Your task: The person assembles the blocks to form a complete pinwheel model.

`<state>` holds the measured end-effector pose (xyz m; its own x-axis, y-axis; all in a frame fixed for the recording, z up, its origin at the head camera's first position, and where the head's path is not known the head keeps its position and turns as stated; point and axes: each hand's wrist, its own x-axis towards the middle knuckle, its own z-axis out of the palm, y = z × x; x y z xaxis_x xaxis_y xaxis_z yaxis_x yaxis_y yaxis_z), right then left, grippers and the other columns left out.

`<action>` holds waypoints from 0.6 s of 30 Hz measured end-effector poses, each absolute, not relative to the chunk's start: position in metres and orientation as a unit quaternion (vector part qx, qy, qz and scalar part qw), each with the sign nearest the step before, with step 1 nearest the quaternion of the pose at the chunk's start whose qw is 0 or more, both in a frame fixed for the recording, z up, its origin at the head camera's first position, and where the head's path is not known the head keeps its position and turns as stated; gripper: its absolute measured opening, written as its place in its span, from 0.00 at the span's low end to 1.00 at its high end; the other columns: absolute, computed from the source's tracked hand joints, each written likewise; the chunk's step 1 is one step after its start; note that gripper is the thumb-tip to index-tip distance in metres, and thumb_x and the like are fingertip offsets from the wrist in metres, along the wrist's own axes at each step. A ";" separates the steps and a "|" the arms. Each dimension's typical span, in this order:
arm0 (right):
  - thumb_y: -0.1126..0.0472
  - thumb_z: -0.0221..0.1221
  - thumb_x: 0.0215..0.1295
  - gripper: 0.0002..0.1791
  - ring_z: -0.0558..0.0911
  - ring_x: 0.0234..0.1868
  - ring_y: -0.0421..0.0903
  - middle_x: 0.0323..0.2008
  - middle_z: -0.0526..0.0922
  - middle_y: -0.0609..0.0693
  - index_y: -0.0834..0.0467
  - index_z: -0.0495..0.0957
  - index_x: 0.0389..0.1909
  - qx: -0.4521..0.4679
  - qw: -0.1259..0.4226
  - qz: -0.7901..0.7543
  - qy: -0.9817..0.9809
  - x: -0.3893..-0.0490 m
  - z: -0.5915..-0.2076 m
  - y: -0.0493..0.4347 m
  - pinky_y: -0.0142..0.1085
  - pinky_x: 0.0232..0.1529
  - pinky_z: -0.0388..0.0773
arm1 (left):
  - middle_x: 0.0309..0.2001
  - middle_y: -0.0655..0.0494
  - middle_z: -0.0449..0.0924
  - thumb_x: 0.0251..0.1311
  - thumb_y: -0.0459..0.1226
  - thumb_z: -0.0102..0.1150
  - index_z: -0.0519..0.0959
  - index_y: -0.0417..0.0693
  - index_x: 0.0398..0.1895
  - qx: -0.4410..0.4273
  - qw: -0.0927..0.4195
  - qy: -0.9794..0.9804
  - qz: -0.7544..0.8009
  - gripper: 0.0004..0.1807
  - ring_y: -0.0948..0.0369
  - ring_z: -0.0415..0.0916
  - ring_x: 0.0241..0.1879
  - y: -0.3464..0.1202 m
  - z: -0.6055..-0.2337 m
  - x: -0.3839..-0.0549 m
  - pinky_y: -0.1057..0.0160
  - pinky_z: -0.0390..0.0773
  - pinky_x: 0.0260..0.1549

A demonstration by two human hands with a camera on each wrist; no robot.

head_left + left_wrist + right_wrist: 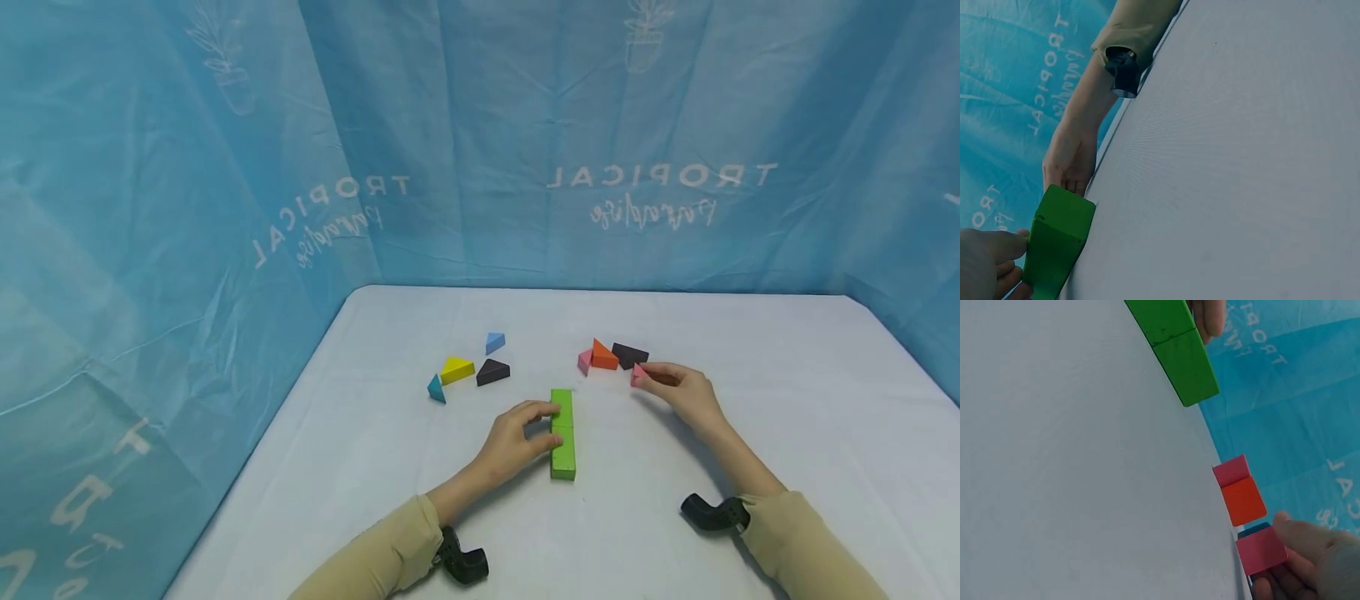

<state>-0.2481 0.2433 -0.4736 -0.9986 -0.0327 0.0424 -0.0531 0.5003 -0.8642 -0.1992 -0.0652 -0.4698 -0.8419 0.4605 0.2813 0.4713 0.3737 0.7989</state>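
Observation:
Two green rectangular blocks lie end to end mid-table: the far block (567,402) and the near block (563,463). My left hand (508,448) is at their left side, its fingertips touching them and the thumb apart from the index finger. My right hand (687,398) pinches a small pink triangular block (637,377) between thumb and fingers; the right wrist view shows one flat face of this pink block (1262,550). Just left of it are a dark block (628,355), an orange triangular block (603,357) and another pink triangular block (585,362).
On the left side of the white table (360,500) lie a yellow triangular block (457,370), a teal one (437,389), a black one (492,372) and a light blue one (495,342). A blue printed curtain (495,242) hangs behind the far edge.

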 end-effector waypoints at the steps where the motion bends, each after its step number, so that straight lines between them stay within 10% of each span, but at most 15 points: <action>1: 0.43 0.63 0.58 0.33 0.72 0.56 0.57 0.54 0.77 0.61 0.61 0.75 0.58 0.024 0.014 0.496 -0.868 -0.248 -0.475 0.243 0.50 0.53 0.72 | 0.55 0.55 0.75 0.58 0.38 0.65 0.75 0.44 0.57 -0.282 0.005 -0.828 -0.484 0.23 0.61 0.71 0.55 -0.065 -0.470 -0.199 0.65 0.71 0.55; 18: 0.49 0.62 0.62 0.24 0.79 0.45 0.50 0.43 0.83 0.58 0.62 0.79 0.52 0.008 0.104 0.462 -0.881 -0.248 -0.465 0.238 0.26 0.37 0.73 | 0.56 0.55 0.75 0.58 0.40 0.64 0.75 0.45 0.57 -0.291 0.020 -0.830 -0.474 0.23 0.61 0.71 0.55 -0.064 -0.472 -0.198 0.66 0.71 0.55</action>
